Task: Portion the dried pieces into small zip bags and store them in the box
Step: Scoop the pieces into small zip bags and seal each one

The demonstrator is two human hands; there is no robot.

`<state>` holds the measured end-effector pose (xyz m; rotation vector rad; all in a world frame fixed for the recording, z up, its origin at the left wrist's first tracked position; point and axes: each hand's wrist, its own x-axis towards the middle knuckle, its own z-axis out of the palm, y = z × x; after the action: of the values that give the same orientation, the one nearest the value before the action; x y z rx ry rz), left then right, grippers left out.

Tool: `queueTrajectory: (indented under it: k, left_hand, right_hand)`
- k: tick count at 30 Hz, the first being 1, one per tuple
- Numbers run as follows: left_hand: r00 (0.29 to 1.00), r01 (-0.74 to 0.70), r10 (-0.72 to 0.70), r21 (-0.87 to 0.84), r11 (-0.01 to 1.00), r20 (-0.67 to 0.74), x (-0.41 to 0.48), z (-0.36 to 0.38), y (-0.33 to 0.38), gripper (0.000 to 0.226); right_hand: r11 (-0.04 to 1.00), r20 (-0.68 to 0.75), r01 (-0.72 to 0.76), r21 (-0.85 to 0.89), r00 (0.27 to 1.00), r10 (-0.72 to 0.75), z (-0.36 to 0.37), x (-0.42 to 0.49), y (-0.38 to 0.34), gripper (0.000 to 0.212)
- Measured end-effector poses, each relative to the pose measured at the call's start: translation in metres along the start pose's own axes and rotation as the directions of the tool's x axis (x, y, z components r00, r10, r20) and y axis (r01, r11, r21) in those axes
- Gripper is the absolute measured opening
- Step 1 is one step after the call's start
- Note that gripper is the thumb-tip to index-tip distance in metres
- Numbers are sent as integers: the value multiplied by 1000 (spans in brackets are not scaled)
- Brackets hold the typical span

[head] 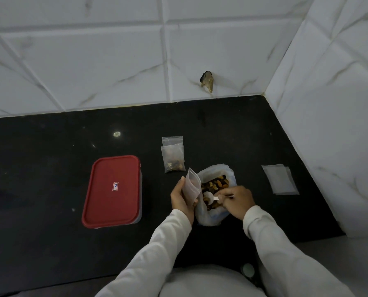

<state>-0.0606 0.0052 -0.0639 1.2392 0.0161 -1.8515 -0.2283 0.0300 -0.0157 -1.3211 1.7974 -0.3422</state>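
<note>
A: Behind the black desk (39, 168)?
B: White marbled wall tiles (93, 61), meeting a second tiled wall (339, 103) at the right corner
A: Any mark there?
B: A dark, brownish chipped spot (207, 81) low on the back tiles, just above the desk's far edge
A: And on the desk?
B: A small bright glint (116, 134)

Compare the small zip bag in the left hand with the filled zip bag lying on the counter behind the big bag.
The held bag stands upright, gripped by the left hand; the filled bag lies flat on the counter. The held bag looks empty; the filled bag has dried pieces in its lower part. Both are small, clear zip bags.
</note>
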Motion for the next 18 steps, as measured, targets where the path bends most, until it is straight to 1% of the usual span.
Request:
queueTrajectory:
  k: [6, 8, 11, 13, 15, 18]
  left_hand:
    - [998, -11, 11, -1, 1000, 56, 1, -6, 3, 42]
    - [998, -19, 18, 13, 1000, 59, 0, -7, 4, 44]
    - [998, -18, 17, 28, 999, 61, -1, -8, 5, 55]
    - [999, -20, 18, 27, 999, 47, -2, -7, 6, 52]
    - [999, -8, 8, 19, 1000, 39, -2, -7, 7, 48]
    - [999, 8, -8, 13, 1000, 37, -2, -6, 7, 55]
  right_hand:
    - [986, -18, -45, 161, 999, 49, -6, -5, 3, 23]
    - [985, -36, -18, 174, 999, 24, -10, -8, 5, 22]
    - [986, -106, 15, 167, 994, 3, -18, -15, 8, 22]
    - [977, -155, 28, 213, 988, 5, -25, -22, 5, 23]
    - [955, -153, 38, 296, 988, 8, -32, -31, -4, 22]
    - [939, -227, 153, 308, 970, -83, -36, -44, -26, 19]
